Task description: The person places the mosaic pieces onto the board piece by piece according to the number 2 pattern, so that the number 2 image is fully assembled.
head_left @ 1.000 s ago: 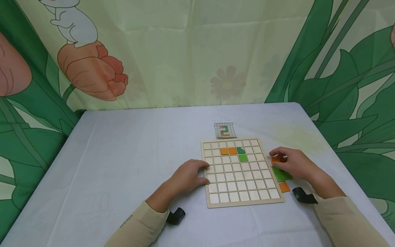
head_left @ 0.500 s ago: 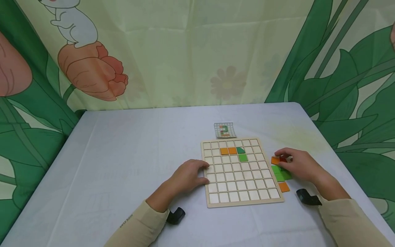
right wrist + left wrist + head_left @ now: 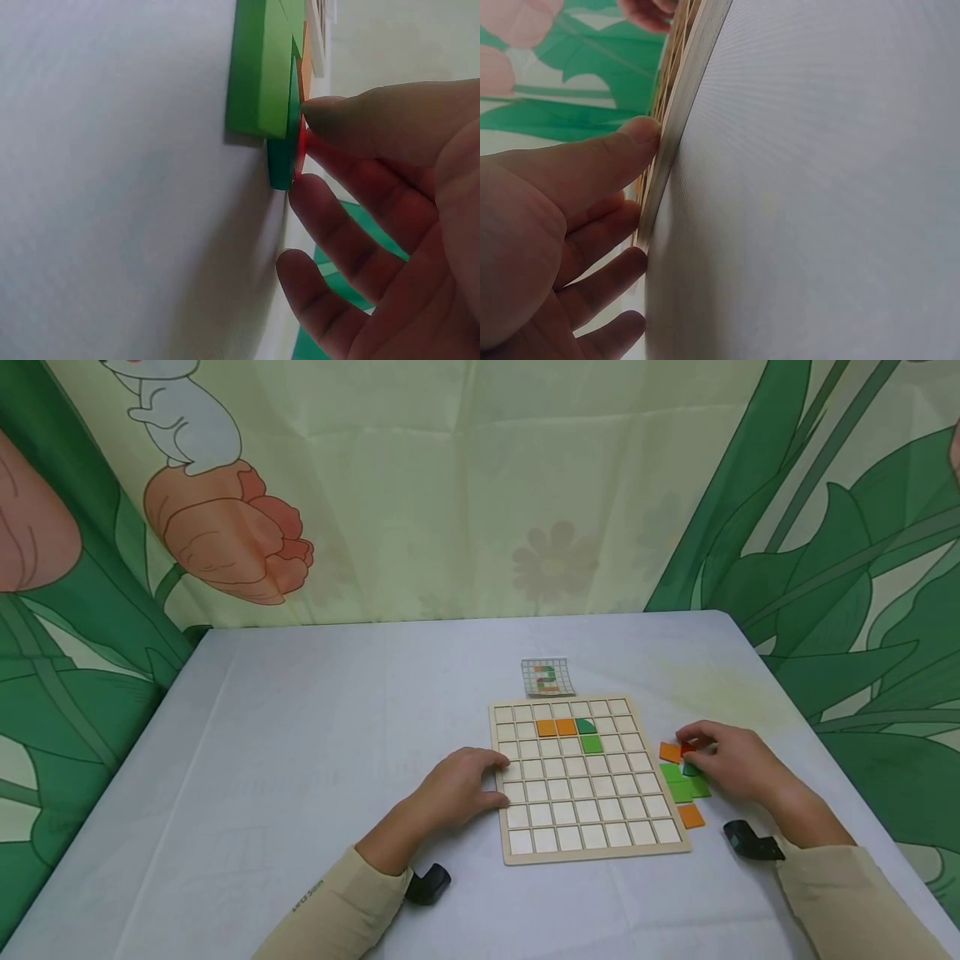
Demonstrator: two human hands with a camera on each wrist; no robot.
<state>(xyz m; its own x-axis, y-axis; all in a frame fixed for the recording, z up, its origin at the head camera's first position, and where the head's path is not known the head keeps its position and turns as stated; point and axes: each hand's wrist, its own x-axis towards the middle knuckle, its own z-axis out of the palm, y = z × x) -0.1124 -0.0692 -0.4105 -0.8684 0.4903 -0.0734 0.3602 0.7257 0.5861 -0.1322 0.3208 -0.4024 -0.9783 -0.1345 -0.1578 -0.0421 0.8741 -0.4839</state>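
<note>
My left hand (image 3: pixel 459 787) rests at the left edge of a wooden grid board (image 3: pixel 596 854), with thumb and fingertips (image 3: pixel 643 129) against its side. Two orange tiles, a dark green rounded tile (image 3: pixel 585 726) and a light green tile (image 3: pixel 592 743) sit in the board's upper rows. Right of the board, my right hand (image 3: pixel 731 764) has its fingertips among loose tiles. Its thumb and fingers are at a red tile (image 3: pixel 301 154) and a dark green tile (image 3: pixel 280 165), beside stacked light green tiles (image 3: pixel 259 71). I cannot tell whether they pinch either one.
A small card (image 3: pixel 548 677) with a coloured grid pattern lies just beyond the board. Loose orange tiles (image 3: pixel 691 816) lie by the board's right edge. A white cloth (image 3: pixel 315 735) covers the table, and a printed curtain (image 3: pixel 420 510) hangs behind it.
My right hand has moved slightly right, uncovering an orange tile and more light green tiles. A dark green tile now shows by the thumb. My left hand stays at the board.
</note>
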